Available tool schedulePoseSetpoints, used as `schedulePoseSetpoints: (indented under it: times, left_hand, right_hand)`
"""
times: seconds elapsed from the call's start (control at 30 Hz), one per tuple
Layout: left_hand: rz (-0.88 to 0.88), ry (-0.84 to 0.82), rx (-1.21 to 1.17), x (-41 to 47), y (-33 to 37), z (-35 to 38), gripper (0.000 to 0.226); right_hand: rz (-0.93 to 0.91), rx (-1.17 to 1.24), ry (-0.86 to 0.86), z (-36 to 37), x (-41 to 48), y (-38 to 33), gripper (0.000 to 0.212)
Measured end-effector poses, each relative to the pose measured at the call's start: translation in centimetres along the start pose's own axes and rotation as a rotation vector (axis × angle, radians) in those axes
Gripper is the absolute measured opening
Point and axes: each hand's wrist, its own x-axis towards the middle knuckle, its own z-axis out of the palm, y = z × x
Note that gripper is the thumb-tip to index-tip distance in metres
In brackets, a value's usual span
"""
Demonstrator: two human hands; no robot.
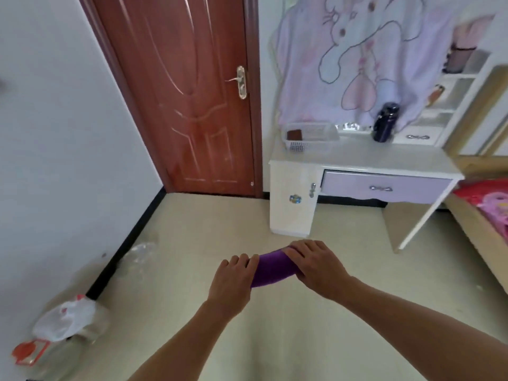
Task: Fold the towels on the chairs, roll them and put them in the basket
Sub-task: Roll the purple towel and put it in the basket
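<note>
Purple towel (272,268), already wound into a short thick roll, sits low in the centre of the frame, held in the air above the pale floor (192,229) between two bare hands. At its left end the left hand (233,281) curls over the cloth, fingers on top. At its right end the right hand (316,266) wraps the roll from above, knuckles up. Both hands are gripping the towel, and only its middle shows between them.

Rolling looks finished or nearly so; the step in hand appears to be carrying the roll to the basket. That white mesh basket (310,137) stands in the upper right part of the frame on the white desk (357,159), well apart from the hands, with something brown already at its left end. A dark bottle (384,122) stands further right on the desk.

Next, the roll probably needs to be kept tight while it is brought over the rim and laid beside the brown item.
</note>
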Motion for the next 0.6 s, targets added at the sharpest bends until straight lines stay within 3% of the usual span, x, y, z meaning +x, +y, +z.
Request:
schedulePoseSetpoints:
  times: [0.27,0.6]
  left_hand:
    - [0.164,0.031,0.025,17.5,3.3,-0.8,0.056]
    - [0.296,0.055,-0.028,41.1,0.6,-2.8,0.059]
  right_hand:
    - [0.135,-0.062,0.007,0.2,4.8,14.7,0.05]
    - [0.272,-0.037,0.027,0.5,17.8,30.3,0.051]
